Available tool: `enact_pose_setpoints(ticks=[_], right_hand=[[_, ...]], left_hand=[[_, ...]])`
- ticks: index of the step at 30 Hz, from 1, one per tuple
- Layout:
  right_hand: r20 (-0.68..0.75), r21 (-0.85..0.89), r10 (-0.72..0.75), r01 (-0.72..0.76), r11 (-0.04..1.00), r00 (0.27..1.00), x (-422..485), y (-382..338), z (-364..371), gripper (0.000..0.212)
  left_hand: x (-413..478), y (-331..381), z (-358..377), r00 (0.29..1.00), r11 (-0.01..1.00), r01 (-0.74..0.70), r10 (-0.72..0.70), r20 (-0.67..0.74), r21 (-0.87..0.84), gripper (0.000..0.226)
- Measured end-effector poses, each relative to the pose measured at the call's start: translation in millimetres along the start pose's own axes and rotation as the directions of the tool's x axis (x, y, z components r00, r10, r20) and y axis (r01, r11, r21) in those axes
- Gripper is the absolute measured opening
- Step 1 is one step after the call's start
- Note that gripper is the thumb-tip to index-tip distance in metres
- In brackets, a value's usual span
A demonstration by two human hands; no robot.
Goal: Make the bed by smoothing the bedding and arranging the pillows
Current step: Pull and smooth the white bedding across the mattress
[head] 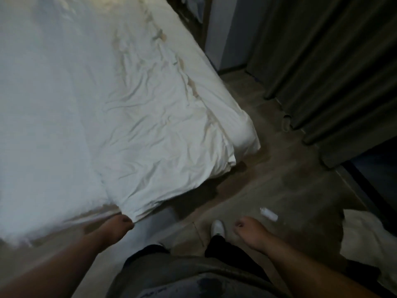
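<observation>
A white wrinkled duvet (150,130) covers the bed and hangs over its foot corner at the right. My left hand (117,227) grips the duvet's near edge at the foot of the bed, fingers curled into the cloth. My right hand (250,232) hangs over the floor to the right, apart from the bedding, fingers loosely curled and holding nothing. No pillow shows on the bed in this view.
Dark curtains (322,67) hang at the right along a narrow strip of floor. A small white bottle (269,214) lies on the floor. A white cloth heap (365,237) sits at the right edge. My white shoe (218,227) stands near the bed's foot.
</observation>
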State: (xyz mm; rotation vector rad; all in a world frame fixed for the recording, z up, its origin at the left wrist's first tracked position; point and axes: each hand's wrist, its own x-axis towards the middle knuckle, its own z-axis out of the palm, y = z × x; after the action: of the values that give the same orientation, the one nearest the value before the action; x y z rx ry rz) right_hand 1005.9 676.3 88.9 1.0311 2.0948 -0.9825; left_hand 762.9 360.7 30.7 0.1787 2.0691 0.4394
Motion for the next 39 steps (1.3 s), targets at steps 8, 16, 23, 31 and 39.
enact_pose_setpoints(ticks=[8, 16, 23, 31, 39], right_hand=[[0.088, -0.093, -0.067, 0.075, 0.993, 0.994, 99, 38, -101, 0.008], [-0.046, 0.048, -0.085, 0.087, 0.995, 0.995, 231, -12, -117, 0.043], [-0.221, 0.378, -0.068, 0.15, 0.914, 0.973, 333, -57, -85, 0.073], [-0.221, 0.248, -0.162, 0.216, 0.944, 0.962, 353, -25, -108, 0.036], [-0.268, 0.448, 0.093, 0.039, 0.893, 0.959, 381, -26, -74, 0.103]], left_hand=[[-28, 37, 75, 0.962, 0.814, 0.192, -0.267, -0.06, -0.549, 0.015], [43, 54, 73, 0.811, 0.679, 0.122, -0.488, -0.322, -0.724, 0.05], [120, 29, 54, 0.688, 0.669, 0.012, -0.545, -0.48, -0.743, 0.057], [142, 11, 37, 0.733, 0.661, 0.045, -0.531, -0.425, -0.749, 0.08], [171, 0, 37, 0.788, 0.422, 0.007, -0.56, -0.255, -0.906, 0.031]])
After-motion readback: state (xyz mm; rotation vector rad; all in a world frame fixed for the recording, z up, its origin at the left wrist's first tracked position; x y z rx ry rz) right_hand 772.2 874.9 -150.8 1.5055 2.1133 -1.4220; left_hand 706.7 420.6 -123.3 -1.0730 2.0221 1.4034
